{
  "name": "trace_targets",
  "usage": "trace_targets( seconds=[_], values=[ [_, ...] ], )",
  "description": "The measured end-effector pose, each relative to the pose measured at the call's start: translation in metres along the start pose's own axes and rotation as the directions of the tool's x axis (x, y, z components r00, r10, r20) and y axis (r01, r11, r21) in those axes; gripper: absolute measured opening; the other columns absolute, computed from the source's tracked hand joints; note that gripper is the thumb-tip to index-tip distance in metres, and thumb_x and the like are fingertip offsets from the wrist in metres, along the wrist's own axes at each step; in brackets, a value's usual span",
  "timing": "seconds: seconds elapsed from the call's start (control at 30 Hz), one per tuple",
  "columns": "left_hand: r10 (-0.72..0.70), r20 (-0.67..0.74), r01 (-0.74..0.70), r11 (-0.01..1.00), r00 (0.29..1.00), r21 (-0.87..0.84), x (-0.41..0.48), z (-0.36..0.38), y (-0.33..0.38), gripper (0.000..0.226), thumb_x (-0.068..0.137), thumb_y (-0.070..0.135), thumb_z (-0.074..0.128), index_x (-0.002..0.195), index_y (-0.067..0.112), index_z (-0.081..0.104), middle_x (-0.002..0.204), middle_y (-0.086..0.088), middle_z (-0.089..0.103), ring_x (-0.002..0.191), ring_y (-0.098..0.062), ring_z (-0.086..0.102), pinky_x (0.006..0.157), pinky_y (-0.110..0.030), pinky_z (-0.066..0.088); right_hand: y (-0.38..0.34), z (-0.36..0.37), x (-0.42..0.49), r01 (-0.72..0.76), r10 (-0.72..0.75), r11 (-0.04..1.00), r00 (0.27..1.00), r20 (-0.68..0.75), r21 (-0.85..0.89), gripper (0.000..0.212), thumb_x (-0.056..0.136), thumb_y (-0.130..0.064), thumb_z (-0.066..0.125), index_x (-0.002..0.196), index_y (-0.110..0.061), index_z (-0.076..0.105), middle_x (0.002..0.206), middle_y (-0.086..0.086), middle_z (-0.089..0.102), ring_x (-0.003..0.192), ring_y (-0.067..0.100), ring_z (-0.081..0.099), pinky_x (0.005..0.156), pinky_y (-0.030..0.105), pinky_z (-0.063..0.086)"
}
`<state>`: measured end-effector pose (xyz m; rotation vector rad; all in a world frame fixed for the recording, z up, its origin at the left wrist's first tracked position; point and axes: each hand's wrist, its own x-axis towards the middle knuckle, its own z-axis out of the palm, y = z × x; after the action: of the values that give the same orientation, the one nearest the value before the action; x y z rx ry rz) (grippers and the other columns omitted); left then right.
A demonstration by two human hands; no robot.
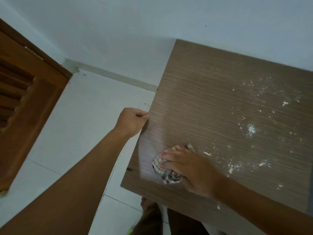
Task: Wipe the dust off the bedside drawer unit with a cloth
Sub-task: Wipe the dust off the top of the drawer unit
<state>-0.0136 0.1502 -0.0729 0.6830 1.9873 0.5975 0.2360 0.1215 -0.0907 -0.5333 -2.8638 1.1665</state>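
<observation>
Right grip (184, 168) presses flat-fingered on the checked cloth (166, 175); left grip (132, 121) clamps the edge of the drawer unit (211, 99). White dust (250, 129) beyond the right grip could scatter onto the floor (94, 119) if swept hard.

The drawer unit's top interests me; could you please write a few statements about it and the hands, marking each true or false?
1. The right hand presses the cloth onto the top of the drawer unit with straight fingers. True.
2. The left hand lies flat in the middle of the top. False: it grips the top's left edge.
3. White dust lies on the top to the right of the cloth. True.
4. The cloth is plain white. False: it is light with dark checked lines.
</observation>
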Motion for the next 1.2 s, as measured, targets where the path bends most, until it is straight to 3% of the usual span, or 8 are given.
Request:
trace_targets(
  seconds=[0.13,0.27,0.43,0.57,0.77,0.9,1.03,1.2],
  values=[
    [-0.007,-0.03,0.006,1.0,1.0,-0.031,-0.004,0.0,-0.003,0.017,0.086,0.013,0.07,0.101,0.008,0.073,0.104,-0.007,0.072,0.095,-0.019,0.067,0.093,-0.036,0.053,-0.012,-0.005,-0.029,-0.093,0.103,0.988,0.991,-0.079,0.121,0.056,0.08,-0.009,0.063,0.132,-0.027,0.053,0.138,-0.006,0.055,0.134,0.008,0.042,0.11,0.035,0.036],
    [-0.063,0.009,0.063,0.992,0.998,-0.108,-0.005,-0.001,0.001,0.006,0.084,0.009,0.071,0.091,0.009,0.072,0.102,-0.012,0.07,0.089,-0.023,0.069,0.079,-0.034,0.058,-0.026,-0.032,-0.012,-0.186,0.268,0.948,0.905,-0.331,0.258,0.044,0.089,-0.02,0.047,0.131,-0.031,0.049,0.117,-0.002,0.065,0.095,0.008,0.062,0.073,0.022,0.053],
    [-0.1,-0.002,0.098,0.983,0.995,-0.154,-0.006,-0.002,0.003,0.002,0.084,0.01,0.072,0.085,0.012,0.071,0.094,-0.01,0.071,0.083,-0.019,0.069,0.068,-0.027,0.058,-0.01,-0.041,0.058,-0.433,0.489,0.872,0.754,-0.439,0.228,0.051,0.089,-0.006,0.049,0.136,-0.025,0.049,0.137,0.001,0.056,0.124,0.021,0.051,0.099,0.044,0.044],
    [-0.131,0.041,0.136,0.975,0.991,-0.174,-0.004,-0.005,0.004,0.005,0.085,0.01,0.071,0.09,0.009,0.071,0.093,-0.01,0.071,0.078,-0.016,0.069,0.05,-0.018,0.054,-0.004,-0.017,0.08,-0.399,0.376,0.917,0.862,-0.339,0.002,0.054,0.086,-0.001,0.053,0.137,-0.019,0.053,0.149,0.003,0.044,0.142,0.022,0.032,0.119,0.045,0.015],
    [-0.123,0.05,0.129,0.981,0.991,-0.145,-0.001,-0.004,0.005,0.01,0.087,0.01,0.068,0.097,0.008,0.071,0.101,-0.009,0.071,0.081,-0.016,0.068,0.05,-0.018,0.053,-0.02,0.013,0.011,-0.165,0.155,0.985,0.971,-0.183,-0.043,0.044,0.084,-0.019,0.051,0.127,-0.02,0.061,0.142,0.001,0.052,0.139,0.021,0.038,0.116,0.046,0.021],
    [0.135,-0.124,-0.096,0.956,0.983,0.276,-0.011,0.008,0.005,0.022,0.09,0.02,0.064,0.112,0.016,0.065,0.112,-0.006,0.061,0.092,-0.017,0.06,0.069,-0.018,0.045,-0.037,0.021,-0.043,-0.115,0.109,0.993,0.977,-0.186,-0.021,0.053,0.074,-0.007,0.071,0.125,-0.02,0.062,0.137,-0.001,0.057,0.135,0.015,0.042,0.113,0.046,0.028],
    [0.618,-0.034,-0.465,0.626,0.786,0.627,-0.037,0.036,0.005,0.033,0.091,0.027,0.057,0.123,0.017,0.058,0.133,-0.009,0.048,0.12,-0.026,0.046,0.091,-0.04,0.047,-0.046,-0.01,-0.06,-0.16,0.289,0.932,0.867,-0.405,0.324,0.05,0.084,0.002,0.055,0.128,-0.022,0.056,0.136,-0.003,0.058,0.131,0.012,0.048,0.104,0.041,0.045],
    [0.564,0.261,-0.579,0.512,0.784,0.634,-0.042,0.076,0.027,0.05,0.093,0.035,0.053,0.14,0.02,0.045,0.153,-0.01,0.03,0.137,-0.026,0.032,0.108,-0.04,0.032,-0.02,-0.079,-0.062,-0.205,0.538,0.819,0.598,-0.594,0.535,0.038,0.091,-0.013,0.049,0.12,-0.035,0.062,0.104,-0.024,0.066,0.088,0.007,0.064,0.068,0.031,0.054]
  ],
)
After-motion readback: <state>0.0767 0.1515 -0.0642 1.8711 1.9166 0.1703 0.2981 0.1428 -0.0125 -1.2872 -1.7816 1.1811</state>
